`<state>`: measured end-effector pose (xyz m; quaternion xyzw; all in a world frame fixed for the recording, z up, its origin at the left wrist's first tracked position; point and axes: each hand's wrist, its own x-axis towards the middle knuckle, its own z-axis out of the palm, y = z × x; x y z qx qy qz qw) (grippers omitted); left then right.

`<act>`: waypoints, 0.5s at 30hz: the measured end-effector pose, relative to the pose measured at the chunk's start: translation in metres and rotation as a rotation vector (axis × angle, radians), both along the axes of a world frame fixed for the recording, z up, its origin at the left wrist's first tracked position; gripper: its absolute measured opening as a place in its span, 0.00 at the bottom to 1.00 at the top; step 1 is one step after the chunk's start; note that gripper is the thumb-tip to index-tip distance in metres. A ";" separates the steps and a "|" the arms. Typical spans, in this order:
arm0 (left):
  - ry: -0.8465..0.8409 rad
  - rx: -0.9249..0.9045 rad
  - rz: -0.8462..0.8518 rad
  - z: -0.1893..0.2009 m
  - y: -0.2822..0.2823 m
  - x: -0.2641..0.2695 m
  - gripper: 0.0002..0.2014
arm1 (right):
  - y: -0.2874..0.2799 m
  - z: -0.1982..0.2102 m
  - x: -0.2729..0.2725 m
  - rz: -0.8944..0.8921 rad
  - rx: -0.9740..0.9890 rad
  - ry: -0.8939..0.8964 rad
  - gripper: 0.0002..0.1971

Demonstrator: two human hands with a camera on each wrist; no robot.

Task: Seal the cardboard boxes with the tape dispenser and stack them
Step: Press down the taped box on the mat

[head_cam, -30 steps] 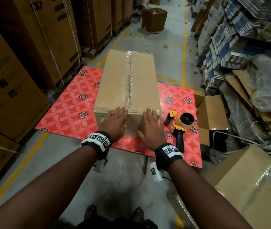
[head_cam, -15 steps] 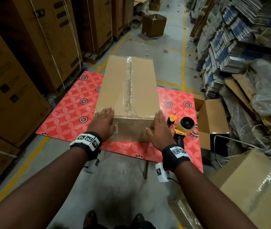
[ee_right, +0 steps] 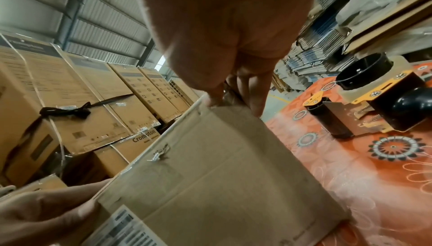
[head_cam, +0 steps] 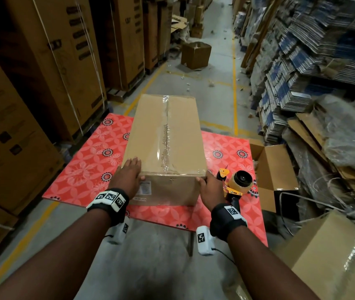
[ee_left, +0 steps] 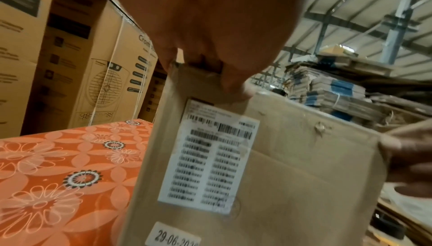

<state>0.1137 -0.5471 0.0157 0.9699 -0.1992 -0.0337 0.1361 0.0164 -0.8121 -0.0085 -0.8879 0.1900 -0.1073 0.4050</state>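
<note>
A long cardboard box (head_cam: 165, 137) lies on the red flowered table (head_cam: 85, 169), with clear tape along its top seam. My left hand (head_cam: 129, 176) is at its near left corner: fingers straight along the left side, thumb on the near face beside the white label (ee_left: 210, 157). My right hand (head_cam: 209, 189) holds the near right corner the same way, its fingers hidden behind the box's right side. The yellow and black tape dispenser (head_cam: 236, 184) lies on the table just right of my right hand, untouched.
An open empty carton (head_cam: 276, 169) stands against the table's right edge, and a taped box (head_cam: 334, 256) sits on the floor at lower right. Tall carton stacks (head_cam: 42, 83) wall the left. Bundles of flattened cartons (head_cam: 302, 61) fill the right. A lone box (head_cam: 196, 55) sits in the aisle.
Both hands have slid apart from the middle of the box's near top edge to its two near corners. The tape dispenser has stayed where it was.
</note>
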 end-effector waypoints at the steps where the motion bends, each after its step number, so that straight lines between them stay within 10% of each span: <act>1: 0.017 0.002 -0.015 -0.001 0.003 0.002 0.29 | 0.000 -0.001 -0.002 0.013 -0.019 0.008 0.07; 15: 0.113 -0.119 0.033 -0.002 0.022 0.024 0.40 | 0.019 0.009 0.020 0.075 -0.198 0.059 0.25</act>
